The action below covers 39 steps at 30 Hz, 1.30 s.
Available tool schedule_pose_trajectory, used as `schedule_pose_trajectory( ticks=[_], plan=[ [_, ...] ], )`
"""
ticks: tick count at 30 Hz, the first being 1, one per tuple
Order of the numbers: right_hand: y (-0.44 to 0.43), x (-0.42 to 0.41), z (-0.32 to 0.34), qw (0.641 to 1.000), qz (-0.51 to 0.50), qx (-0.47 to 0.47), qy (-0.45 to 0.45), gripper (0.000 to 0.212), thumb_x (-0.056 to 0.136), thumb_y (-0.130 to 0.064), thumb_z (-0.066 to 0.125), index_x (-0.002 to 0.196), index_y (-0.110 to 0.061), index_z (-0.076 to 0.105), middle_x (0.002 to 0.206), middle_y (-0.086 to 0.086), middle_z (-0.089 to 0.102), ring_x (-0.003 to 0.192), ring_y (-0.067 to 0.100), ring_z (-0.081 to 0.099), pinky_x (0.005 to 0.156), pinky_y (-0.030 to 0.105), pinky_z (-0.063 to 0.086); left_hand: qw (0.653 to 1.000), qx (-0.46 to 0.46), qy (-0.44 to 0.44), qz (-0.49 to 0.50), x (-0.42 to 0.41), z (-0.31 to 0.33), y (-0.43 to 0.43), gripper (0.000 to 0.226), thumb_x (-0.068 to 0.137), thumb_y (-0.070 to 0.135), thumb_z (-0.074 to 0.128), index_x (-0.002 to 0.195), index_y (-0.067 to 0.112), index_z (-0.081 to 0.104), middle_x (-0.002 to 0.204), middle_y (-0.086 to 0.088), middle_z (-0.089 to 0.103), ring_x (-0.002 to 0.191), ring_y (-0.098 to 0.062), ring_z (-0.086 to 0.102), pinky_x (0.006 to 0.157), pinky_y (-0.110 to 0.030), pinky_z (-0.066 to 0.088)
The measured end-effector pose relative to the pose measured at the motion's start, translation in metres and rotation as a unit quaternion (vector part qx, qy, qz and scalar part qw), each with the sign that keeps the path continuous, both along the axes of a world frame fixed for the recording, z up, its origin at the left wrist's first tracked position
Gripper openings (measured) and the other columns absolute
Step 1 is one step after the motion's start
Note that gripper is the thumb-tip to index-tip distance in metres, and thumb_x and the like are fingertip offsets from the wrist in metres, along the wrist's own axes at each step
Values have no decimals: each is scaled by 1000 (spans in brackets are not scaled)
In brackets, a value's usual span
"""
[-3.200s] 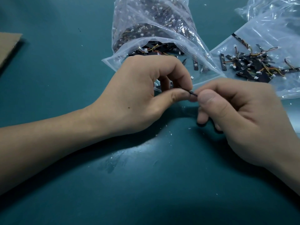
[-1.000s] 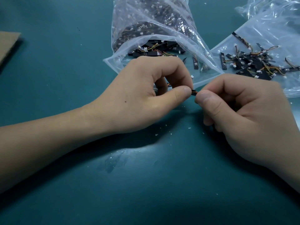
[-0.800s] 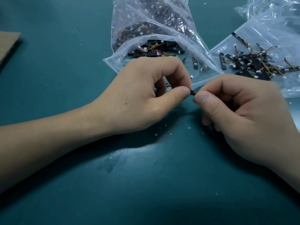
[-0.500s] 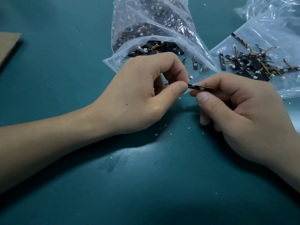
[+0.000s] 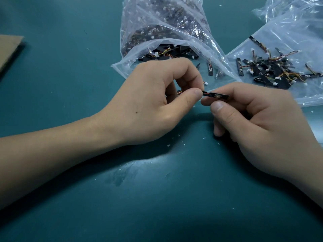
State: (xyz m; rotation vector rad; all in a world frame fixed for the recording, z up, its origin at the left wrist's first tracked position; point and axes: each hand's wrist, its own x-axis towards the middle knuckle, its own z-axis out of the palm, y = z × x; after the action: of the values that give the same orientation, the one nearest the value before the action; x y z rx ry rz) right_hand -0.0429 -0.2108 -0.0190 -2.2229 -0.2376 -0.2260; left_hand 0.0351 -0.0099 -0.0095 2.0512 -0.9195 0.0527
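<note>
A small black circuit strip (image 5: 216, 96) with thin wires is held between my two hands just above the teal mat. My left hand (image 5: 153, 100) pinches its left end, where the wires come out, between thumb and forefinger. My right hand (image 5: 258, 123) pinches the strip's right part with its curled fingers; the thumb lies just below it. A white connector (image 5: 206, 83) shows behind my left fingers.
An open clear bag (image 5: 166, 32) full of black strips with wires lies just behind my hands. Another clear bag (image 5: 288, 55) at the right carries a pile of loose strips (image 5: 272, 70). A cardboard piece (image 5: 8, 48) sits at the left edge. White crumbs dot the teal mat (image 5: 157, 198).
The strip was almost hidden between my fingertips a second ago. My hands have drawn slightly apart and more of the black strip now shows between them.
</note>
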Motion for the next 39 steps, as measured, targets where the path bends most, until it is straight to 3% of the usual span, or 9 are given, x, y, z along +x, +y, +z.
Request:
schedule_pose_trajectory(
  ticks=[16,22,26,39],
  plan=[
    [0,0,1,1000,3,-23,4,14,100,-27,58,102,-29,72,68,-11,70,57,5,61,55,8,37,1000,7,-3,10,-1,-2,-1,4,94,22,67,90,23,68,66,31,54,53,0,49,54,-6,32],
    [0,0,1,1000,0,-24,3,14,101,-30,58,99,-30,72,68,-12,70,56,10,60,52,15,40,1000,14,-13,13,0,-2,-1,4,95,21,69,91,23,68,66,33,52,54,3,49,54,-5,32],
    [0,0,1,1000,-1,-21,0,13,100,-27,59,100,-28,71,68,-12,70,56,5,61,54,8,37,1000,0,-3,8,-1,-1,-1,4,94,21,68,91,22,68,67,29,53,55,0,50,55,-6,32],
    [0,1,0,999,2,-32,0,14,101,-29,58,101,-29,71,69,-11,70,61,11,65,55,14,41,1000,14,-18,4,0,0,-1,4,95,20,66,92,23,66,67,28,51,58,-4,49,58,-8,33]
  ],
)
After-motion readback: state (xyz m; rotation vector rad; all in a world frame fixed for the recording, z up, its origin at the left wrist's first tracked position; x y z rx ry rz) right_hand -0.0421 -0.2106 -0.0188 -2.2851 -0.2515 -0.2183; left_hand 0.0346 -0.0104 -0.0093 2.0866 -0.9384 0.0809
